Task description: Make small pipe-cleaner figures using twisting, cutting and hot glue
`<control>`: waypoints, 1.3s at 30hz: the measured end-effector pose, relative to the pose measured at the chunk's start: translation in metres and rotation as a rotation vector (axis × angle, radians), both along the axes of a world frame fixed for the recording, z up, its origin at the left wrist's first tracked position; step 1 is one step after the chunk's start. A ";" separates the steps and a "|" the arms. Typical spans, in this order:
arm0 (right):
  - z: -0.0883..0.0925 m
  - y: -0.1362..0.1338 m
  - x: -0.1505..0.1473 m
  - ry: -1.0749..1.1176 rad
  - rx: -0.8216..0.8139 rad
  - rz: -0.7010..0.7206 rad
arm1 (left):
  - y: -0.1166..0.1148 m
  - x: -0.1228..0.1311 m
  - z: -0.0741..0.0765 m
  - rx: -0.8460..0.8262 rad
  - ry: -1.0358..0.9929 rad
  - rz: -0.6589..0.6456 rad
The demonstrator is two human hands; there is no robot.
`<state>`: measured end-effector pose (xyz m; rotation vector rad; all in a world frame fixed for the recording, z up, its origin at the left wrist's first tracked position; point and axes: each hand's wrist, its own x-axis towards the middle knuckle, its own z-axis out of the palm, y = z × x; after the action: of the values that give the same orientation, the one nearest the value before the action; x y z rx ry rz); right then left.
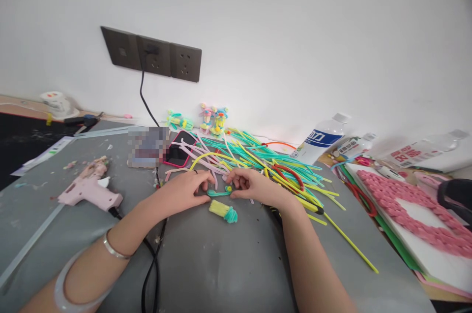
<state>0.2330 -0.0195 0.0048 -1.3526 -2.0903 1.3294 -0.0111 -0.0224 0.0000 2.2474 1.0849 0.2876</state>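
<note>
A short teal pipe cleaner (218, 194) with a small yellow curl at its right end lies between my two hands above the grey table. My left hand (190, 189) has its thumb and fingers curved round the left end. At the curled end, the thumb and fingertips of my right hand (249, 186) close on the piece. Just below them rests a small bundle of yellow pipe cleaners (219, 208) wrapped in teal at one end. Behind my right hand spreads a loose heap of teal, yellow and lilac pipe cleaners (265, 155).
To the left lies a pink glue gun (94, 195) with a black cord. A phone (180, 148) lies behind my left hand. Small pipe cleaner figures (214, 118) stand by the wall. Red-handled pliers (291, 177), a water bottle (320, 138) and a pink braided frame (413, 204) are rightward.
</note>
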 end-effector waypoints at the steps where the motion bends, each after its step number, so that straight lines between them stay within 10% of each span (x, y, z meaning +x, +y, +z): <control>1: -0.002 -0.001 0.000 -0.017 0.017 -0.004 | 0.000 0.000 0.000 -0.002 0.001 0.001; 22: -0.003 -0.018 -0.022 -0.120 0.435 0.065 | -0.001 0.001 -0.003 0.040 -0.019 0.011; 39: 0.000 -0.016 -0.016 0.026 0.337 0.012 | -0.003 0.007 -0.003 -0.001 -0.108 0.073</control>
<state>0.2171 -0.0355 0.0052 -1.1735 -2.1847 0.9371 -0.0038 -0.0252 -0.0031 2.1685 1.1107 0.4333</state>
